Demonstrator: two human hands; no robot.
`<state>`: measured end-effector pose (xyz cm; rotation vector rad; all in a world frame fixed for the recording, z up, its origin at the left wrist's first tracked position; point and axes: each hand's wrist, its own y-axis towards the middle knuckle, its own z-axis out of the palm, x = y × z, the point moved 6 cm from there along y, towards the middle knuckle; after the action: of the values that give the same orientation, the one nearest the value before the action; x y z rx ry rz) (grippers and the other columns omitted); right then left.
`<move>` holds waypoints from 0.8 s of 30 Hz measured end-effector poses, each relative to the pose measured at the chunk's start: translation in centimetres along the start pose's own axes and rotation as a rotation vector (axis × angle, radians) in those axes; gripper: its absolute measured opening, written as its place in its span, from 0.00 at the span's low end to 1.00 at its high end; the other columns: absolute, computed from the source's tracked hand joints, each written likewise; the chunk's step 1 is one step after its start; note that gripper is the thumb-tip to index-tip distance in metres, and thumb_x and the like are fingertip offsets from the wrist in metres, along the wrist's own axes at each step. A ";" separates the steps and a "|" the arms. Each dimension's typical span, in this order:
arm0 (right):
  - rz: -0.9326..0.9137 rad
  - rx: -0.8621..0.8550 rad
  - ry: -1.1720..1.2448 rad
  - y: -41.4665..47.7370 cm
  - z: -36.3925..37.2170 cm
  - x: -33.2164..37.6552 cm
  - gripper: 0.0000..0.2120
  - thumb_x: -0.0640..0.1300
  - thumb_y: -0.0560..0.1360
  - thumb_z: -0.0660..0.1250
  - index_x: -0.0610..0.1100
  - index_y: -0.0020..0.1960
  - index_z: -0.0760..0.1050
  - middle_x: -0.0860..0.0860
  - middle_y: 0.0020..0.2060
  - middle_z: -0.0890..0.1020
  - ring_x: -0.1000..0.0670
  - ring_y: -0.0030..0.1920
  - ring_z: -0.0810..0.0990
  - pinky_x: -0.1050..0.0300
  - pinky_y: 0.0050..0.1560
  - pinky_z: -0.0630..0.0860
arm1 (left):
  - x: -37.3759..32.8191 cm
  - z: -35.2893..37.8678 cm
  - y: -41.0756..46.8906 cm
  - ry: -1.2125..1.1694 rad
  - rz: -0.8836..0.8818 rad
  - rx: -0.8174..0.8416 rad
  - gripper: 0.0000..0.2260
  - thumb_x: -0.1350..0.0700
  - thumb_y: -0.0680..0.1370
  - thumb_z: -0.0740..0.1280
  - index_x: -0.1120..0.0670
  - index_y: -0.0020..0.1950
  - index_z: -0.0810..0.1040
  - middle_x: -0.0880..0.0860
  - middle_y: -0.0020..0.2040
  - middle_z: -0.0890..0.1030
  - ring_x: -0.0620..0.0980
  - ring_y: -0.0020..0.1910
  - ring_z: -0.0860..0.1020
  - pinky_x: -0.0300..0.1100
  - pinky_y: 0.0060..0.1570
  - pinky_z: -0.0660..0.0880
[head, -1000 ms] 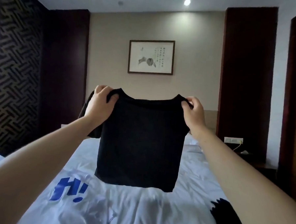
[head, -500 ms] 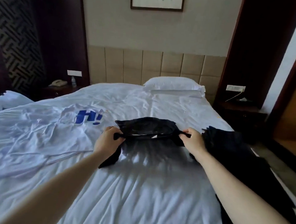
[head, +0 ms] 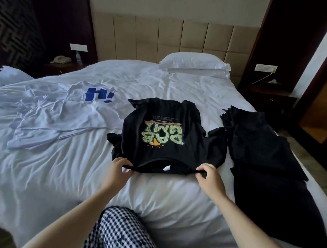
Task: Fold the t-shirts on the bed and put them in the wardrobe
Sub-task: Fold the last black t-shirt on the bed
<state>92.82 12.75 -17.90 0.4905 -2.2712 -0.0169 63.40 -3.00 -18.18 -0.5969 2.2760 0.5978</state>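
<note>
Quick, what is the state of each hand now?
Left hand: pinching the near edge of the black t-shirt.
Right hand: pinching the same edge.

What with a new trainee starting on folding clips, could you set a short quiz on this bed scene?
1. True or false: the black graphic t-shirt lies print side up on the bed.
2. Where do the left grip and right grip pinch that shirt? A) at its far hem B) at its near edge, either side of the collar C) at the sleeve ends
3. Fill in: the white t-shirt with blue lettering lies on the person's ____ of the black one.
Key: 1 true; 2 B; 3 left.
</note>
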 end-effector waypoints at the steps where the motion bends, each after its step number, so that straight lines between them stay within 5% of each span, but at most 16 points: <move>1: -0.002 -0.003 -0.008 -0.5 0.2 -0.3 0.06 0.38 0.74 0.67 0.49 0.45 0.75 0.55 0.52 0.75 0.53 0.52 0.76 0.59 0.49 0.72 | 0.2 0.3 -0.6 0.008 -0.012 0.009 0.16 0.62 0.71 0.75 0.42 0.39 0.74 0.49 0.49 0.78 0.47 0.46 0.77 0.39 0.45 0.73; 7: -0.043 -0.054 -0.085 -2.7 0.9 -1.6 0.05 0.39 0.75 0.66 0.47 0.48 0.78 0.57 0.53 0.74 0.53 0.53 0.76 0.57 0.45 0.73 | 1.6 1.6 -2.5 0.130 -0.092 0.070 0.06 0.59 0.75 0.70 0.51 0.50 0.82 0.46 0.62 0.73 0.47 0.59 0.74 0.35 0.52 0.67; 13: -0.223 -0.019 -0.465 -2.8 0.9 -0.9 0.11 0.41 0.73 0.64 0.48 0.50 0.84 0.52 0.47 0.82 0.46 0.50 0.76 0.53 0.46 0.74 | 2.0 1.6 -2.5 0.270 -0.070 0.125 0.07 0.52 0.74 0.71 0.46 0.51 0.84 0.51 0.69 0.72 0.56 0.67 0.68 0.49 0.67 0.65; 16: -0.352 -0.048 -0.581 -2.2 0.7 0.0 0.14 0.40 0.69 0.61 0.47 0.41 0.86 0.53 0.36 0.83 0.46 0.42 0.77 0.54 0.38 0.73 | 1.7 1.7 -2.5 0.315 -0.058 0.106 0.07 0.52 0.75 0.69 0.44 0.50 0.83 0.53 0.72 0.68 0.57 0.76 0.55 0.51 0.76 0.45; 19: -0.401 0.057 -0.640 -1.3 1.1 0.7 0.15 0.37 0.75 0.59 0.46 0.47 0.84 0.52 0.42 0.83 0.45 0.50 0.76 0.53 0.47 0.71 | 1.3 1.7 -2.7 0.320 -0.017 0.090 0.07 0.51 0.76 0.67 0.43 0.50 0.83 0.53 0.75 0.65 0.53 0.79 0.43 0.46 0.72 0.29; 24: -0.377 0.007 -0.440 0.9 1.3 2.9 0.13 0.37 0.72 0.58 0.44 0.42 0.82 0.52 0.38 0.83 0.45 0.47 0.77 0.55 0.40 0.70 | 1.2 0.4 -1.5 0.220 0.020 0.031 0.06 0.54 0.77 0.67 0.45 0.48 0.83 0.53 0.71 0.70 0.53 0.79 0.52 0.49 0.76 0.38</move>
<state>89.80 12.35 -16.56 0.9922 -2.5641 -0.3363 63.69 -4.25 -19.65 -0.6534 2.4946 0.5276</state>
